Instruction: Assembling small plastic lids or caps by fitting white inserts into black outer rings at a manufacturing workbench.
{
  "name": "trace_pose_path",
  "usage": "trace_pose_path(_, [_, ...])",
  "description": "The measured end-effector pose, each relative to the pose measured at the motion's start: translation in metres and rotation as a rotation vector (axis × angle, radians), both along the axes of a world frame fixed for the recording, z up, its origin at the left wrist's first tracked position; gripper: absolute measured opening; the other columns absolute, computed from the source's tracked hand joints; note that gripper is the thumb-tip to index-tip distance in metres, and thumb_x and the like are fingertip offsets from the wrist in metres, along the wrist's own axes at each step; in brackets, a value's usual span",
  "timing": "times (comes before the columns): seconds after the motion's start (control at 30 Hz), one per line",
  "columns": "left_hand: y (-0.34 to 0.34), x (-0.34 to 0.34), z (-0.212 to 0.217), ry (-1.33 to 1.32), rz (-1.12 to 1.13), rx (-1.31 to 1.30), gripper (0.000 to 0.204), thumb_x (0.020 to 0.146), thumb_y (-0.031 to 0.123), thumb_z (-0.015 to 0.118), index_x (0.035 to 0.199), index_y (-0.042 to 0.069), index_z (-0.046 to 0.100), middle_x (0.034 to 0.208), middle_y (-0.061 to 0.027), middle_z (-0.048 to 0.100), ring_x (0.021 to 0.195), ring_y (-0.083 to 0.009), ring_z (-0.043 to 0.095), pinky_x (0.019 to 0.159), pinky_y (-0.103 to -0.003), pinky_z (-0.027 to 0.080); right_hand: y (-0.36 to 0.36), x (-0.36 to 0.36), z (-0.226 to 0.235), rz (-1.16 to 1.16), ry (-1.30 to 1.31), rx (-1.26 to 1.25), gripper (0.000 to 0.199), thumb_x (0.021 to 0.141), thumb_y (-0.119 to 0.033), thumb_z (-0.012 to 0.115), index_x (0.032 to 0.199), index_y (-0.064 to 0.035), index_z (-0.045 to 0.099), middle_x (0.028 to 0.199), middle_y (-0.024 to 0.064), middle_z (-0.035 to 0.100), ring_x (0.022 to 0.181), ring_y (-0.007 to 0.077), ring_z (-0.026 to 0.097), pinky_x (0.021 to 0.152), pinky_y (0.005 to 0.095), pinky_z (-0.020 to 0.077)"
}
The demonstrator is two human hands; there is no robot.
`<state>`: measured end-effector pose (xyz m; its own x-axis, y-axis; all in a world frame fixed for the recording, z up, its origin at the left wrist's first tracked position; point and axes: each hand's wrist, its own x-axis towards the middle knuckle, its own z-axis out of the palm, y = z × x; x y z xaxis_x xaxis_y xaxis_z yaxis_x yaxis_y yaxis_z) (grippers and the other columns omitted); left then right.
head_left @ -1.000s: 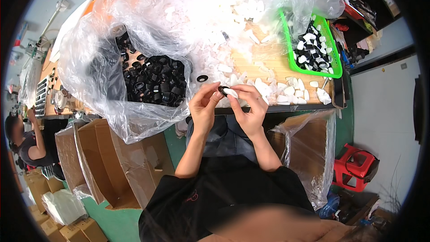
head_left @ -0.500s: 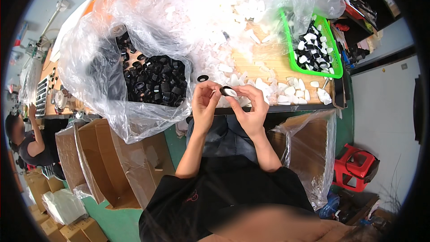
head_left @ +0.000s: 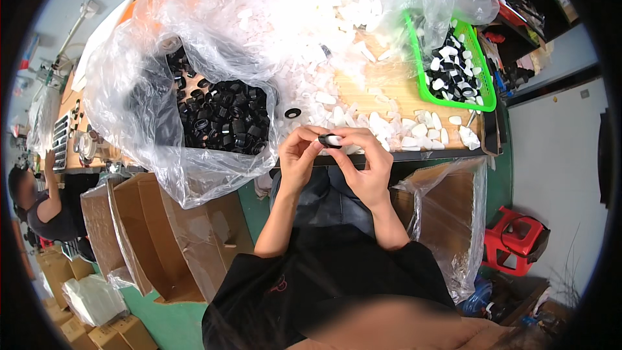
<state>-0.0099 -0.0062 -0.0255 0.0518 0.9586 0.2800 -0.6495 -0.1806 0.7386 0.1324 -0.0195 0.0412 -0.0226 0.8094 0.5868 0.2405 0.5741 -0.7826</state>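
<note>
My left hand (head_left: pixel 298 158) pinches a small black round cap (head_left: pixel 326 142) between thumb and fingertips, just over the near edge of the table. Against it, my right hand (head_left: pixel 368 163) grips a small white oval piece (head_left: pixel 335 138), partly hidden by the fingers. The two parts touch; how deep the white one sits in the black one cannot be made out. A loose black ring (head_left: pixel 293 113) with a pale centre lies beyond my left hand. Many similar white pieces (head_left: pixel 420 131) are spread on the table past my right hand.
A clear plastic bag (head_left: pixel 220 175) full of black caps (head_left: pixel 227 116) spreads at the left. A green basket (head_left: pixel 490 102) of black-and-white parts stands at the right. Cardboard boxes (head_left: pixel 149 233) sit below, a red stool (head_left: pixel 515 240) at right. Another person (head_left: pixel 48 210) is at far left.
My right fingers have closed further over the white piece, which shows less now. The black cap has turned and the two parts are pressed closer together.
</note>
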Motion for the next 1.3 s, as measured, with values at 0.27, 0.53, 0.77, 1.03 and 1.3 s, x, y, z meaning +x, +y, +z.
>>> trace_pose_path(0.27, [0.0,0.0,-0.004,-0.142,-0.082,-0.022,0.007,0.093,-0.001,0.059,0.09,0.0,0.053,0.107,-0.0194,0.065,0.095,-0.0196,0.064,0.086,-0.031,0.053,-0.002,0.008,0.013,0.053,0.021,-0.172,0.018,0.075,0.006,0.078,0.09,0.0004,0.069,0.101,0.0113,0.069,0.093,0.0212,0.067,0.082,0.0299,0.0526])
trace_pose_path(0.53, [-0.001,0.005,0.008,-0.171,-0.114,-0.122,0.008,0.09,-0.002,0.06,0.097,-0.001,0.056,0.109,-0.0142,0.062,0.094,-0.0158,0.061,0.082,-0.026,0.051,-0.003,0.008,0.015,0.003,-0.042,-0.134,0.019,0.075,0.004,0.077,0.092,0.0002,0.071,0.1,0.0096,0.069,0.092,0.0207,0.068,0.081,0.03,0.0533])
trace_pose_path(0.77, [0.002,0.003,0.006,0.02,0.003,0.05,0.013,0.089,-0.004,0.066,0.101,-0.003,0.061,0.108,-0.0153,0.063,0.098,-0.0197,0.063,0.084,-0.032,0.054,0.0,0.011,0.016,0.023,-0.087,-0.123,0.018,0.078,0.004,0.075,0.094,0.001,0.07,0.101,0.0101,0.067,0.093,0.0204,0.067,0.081,0.0296,0.0532])
trace_pose_path(1.03, [-0.004,0.004,0.015,0.089,0.056,-0.101,0.008,0.088,-0.006,0.066,0.089,-0.001,0.059,0.103,-0.0151,0.066,0.094,-0.0187,0.064,0.086,-0.031,0.052,0.009,0.019,-0.009,0.142,0.204,-0.378,0.016,0.083,-0.001,0.074,0.098,0.0028,0.069,0.104,0.0104,0.067,0.098,0.0188,0.064,0.085,0.0287,0.0502])
trace_pose_path(1.3, [0.001,0.001,0.02,0.224,0.028,-0.15,0.01,0.095,0.005,0.062,0.099,-0.004,0.062,0.107,-0.0146,0.066,0.099,-0.0215,0.065,0.087,-0.038,0.056,0.018,0.023,-0.025,0.259,0.577,-0.574,0.015,0.091,-0.001,0.067,0.105,0.0055,0.066,0.108,0.0071,0.062,0.102,0.0124,0.06,0.092,0.0262,0.0459])
